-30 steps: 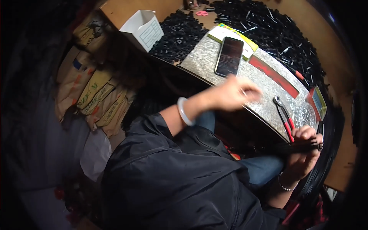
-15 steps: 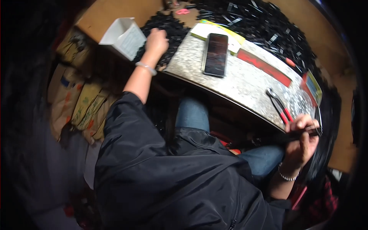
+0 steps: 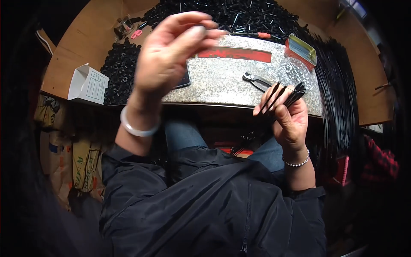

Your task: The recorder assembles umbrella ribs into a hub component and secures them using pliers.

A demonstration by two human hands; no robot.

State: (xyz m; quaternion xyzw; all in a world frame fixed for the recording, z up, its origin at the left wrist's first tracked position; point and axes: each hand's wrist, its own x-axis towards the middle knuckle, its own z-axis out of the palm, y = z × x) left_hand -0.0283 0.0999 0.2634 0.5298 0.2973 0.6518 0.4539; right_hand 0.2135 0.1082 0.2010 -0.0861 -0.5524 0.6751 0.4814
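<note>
My right hand (image 3: 291, 118) is closed round a bundle of thin black rods (image 3: 295, 96), some fanned between its fingers; their other ends hang toward my lap. My left hand (image 3: 169, 53) is raised above the left part of the worktop, thumb and fingers drawn together and slightly blurred. Whatever it may pinch is hidden. Behind that hand a phone (image 3: 185, 79) is mostly covered. Left of it lies a heap of small black gear-like parts (image 3: 122, 68). Just beyond my right hand are end-cutting pliers (image 3: 255, 81) on the speckled worktop (image 3: 214, 88).
A white carton (image 3: 89, 83) stands at the left edge. Small black parts (image 3: 239, 17) fill the back. A red strip (image 3: 235, 54), an orange-handled tool (image 3: 257, 35) and an open tin (image 3: 302, 52) lie farther in. Long black rods (image 3: 338, 94) drape over the right side.
My left hand has come away from the gear-like parts, rising and moving right over the phone. My right hand has turned, still gripping the rods. The view has shifted.
</note>
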